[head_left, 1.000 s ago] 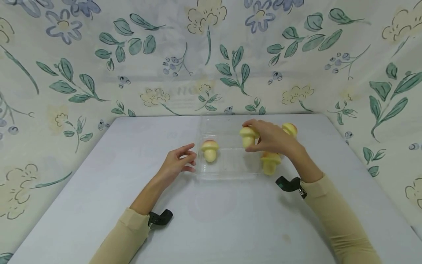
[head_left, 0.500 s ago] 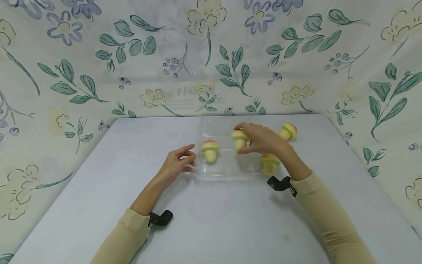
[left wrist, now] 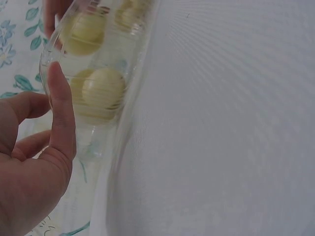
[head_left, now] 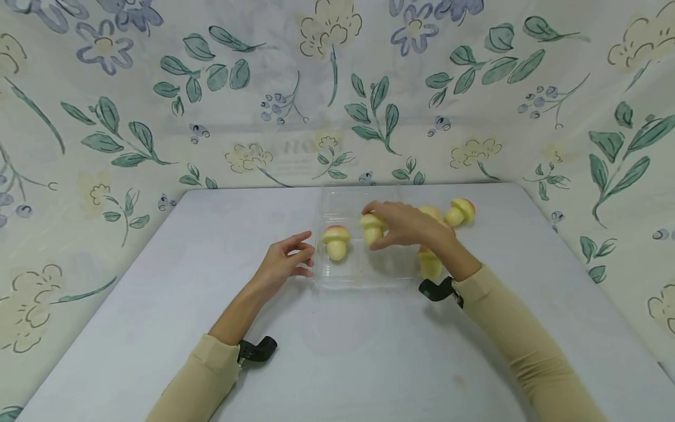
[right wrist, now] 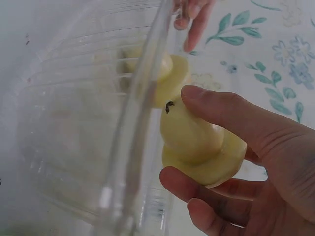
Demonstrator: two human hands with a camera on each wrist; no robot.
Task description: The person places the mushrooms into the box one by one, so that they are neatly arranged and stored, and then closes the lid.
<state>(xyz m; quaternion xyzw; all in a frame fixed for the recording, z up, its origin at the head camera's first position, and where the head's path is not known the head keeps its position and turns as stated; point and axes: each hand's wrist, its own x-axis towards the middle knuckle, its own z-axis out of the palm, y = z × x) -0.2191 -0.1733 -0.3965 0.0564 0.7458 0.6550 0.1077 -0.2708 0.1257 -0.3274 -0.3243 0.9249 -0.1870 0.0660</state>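
My right hand (head_left: 403, 225) holds a yellow toy mushroom (head_left: 373, 230) by thumb and fingers, cap up, over the middle of a clear plastic box (head_left: 369, 273). In the right wrist view the thumb lies on the stem of this toy mushroom (right wrist: 192, 130), fingers under the cap, beside the transparent box wall (right wrist: 130, 123). Another mushroom with a reddish cap (head_left: 336, 243) stands in the box's left part. My left hand (head_left: 282, 261) is at the box's left side, fingers loosely extended. The left wrist view has its finger (left wrist: 61, 113) against the clear wall.
Right of the box are more toy mushrooms: one at the front (head_left: 430, 265), partly behind the right wrist, one behind the hand (head_left: 430, 212), and one farther right (head_left: 461, 211). The clear lid (head_left: 358, 200) stretches behind the box. A floral cloth (head_left: 295, 129) hangs beyond the white table (head_left: 337, 351).
My right hand has moved left and slightly toward me with the toy mushroom, nearing the mushroom inside the box. A mushroom behind that hand has come into sight. My left hand stays put.
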